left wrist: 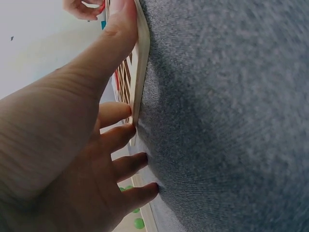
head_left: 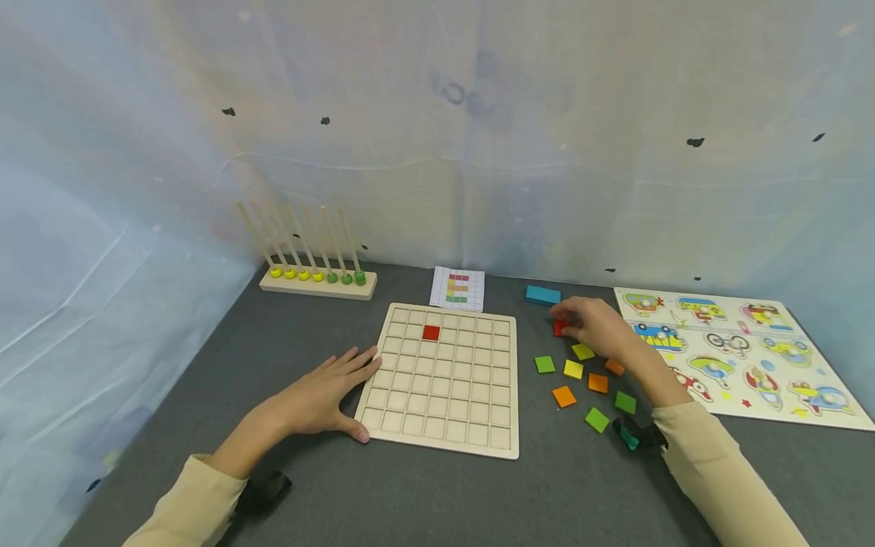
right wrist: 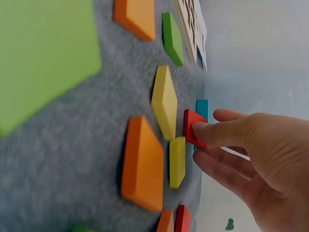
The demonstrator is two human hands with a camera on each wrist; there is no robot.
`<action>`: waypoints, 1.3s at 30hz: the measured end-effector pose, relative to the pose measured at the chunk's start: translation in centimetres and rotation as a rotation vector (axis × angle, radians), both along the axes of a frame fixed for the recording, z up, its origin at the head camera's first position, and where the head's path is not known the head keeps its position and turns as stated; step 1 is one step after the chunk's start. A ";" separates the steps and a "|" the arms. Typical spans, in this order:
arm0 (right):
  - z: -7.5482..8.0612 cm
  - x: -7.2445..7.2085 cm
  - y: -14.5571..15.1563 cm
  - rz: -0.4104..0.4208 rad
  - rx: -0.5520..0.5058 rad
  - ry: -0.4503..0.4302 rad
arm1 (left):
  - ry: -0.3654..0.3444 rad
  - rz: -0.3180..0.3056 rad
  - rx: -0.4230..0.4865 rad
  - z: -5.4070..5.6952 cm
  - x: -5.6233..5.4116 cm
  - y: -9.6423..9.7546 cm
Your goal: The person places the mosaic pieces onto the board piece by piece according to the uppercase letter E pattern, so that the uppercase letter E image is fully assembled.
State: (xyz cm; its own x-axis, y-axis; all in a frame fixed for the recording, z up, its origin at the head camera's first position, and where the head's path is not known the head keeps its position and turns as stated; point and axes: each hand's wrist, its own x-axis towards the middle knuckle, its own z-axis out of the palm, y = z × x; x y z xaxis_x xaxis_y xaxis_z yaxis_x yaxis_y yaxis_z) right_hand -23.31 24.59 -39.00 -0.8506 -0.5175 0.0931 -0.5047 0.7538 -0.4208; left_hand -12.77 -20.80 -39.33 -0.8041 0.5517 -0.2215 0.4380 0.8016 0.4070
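A pale wooden grid board [head_left: 437, 387] lies on the dark table, with one red tile [head_left: 431, 333] in a cell of its second row. My left hand [head_left: 321, 395] rests at the board's left side, fingers spread and thumb on the near corner. In the left wrist view the thumb [left wrist: 123, 29] lies on the board's edge [left wrist: 141, 63]. Right of the board, my right hand [head_left: 591, 325] pinches another red tile [right wrist: 192, 126] between thumb and fingers. Loose yellow [head_left: 573, 369], orange [head_left: 598, 383] and green [head_left: 544, 365] tiles lie around it.
A card with a coloured grid pattern [head_left: 458, 289] lies behind the board. At the back left stands a bead rack with pegs [head_left: 317, 285]. A blue block [head_left: 543, 295] sits beyond the right hand, and a picture puzzle board [head_left: 745, 353] lies at the right.
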 end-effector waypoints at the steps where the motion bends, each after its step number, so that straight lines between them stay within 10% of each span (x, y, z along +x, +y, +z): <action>1: 0.1 0.0 -0.1 0.001 -0.002 0.000 | 0.000 0.001 0.000 0.0 0.0 0.0; 39: 1.7 -0.7 -11.5 0.179 -0.094 -0.086 | 0.007 -0.001 0.026 -0.3 -0.2 0.0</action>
